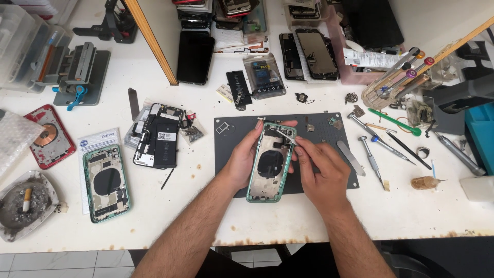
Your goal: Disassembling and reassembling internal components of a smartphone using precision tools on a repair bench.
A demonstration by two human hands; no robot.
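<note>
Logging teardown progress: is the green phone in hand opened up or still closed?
Opened. The green phone has no screen: its round coil and inner parts are exposed. The left hand grips its side; the right hand works at its top corner.

phone housing over the mat, between our two hands

we hold the open phone housing (271, 162) above the work mat (319, 180), our left hand (244, 157) on its left edge and our right hand (319, 172) at its upper right corner; a second housing (106, 183) lies well to the left with a phone body (158, 135) behind it, the ashtray (23, 206) at the far left, and screwdrivers (378, 146) lie right of the mat
</note>
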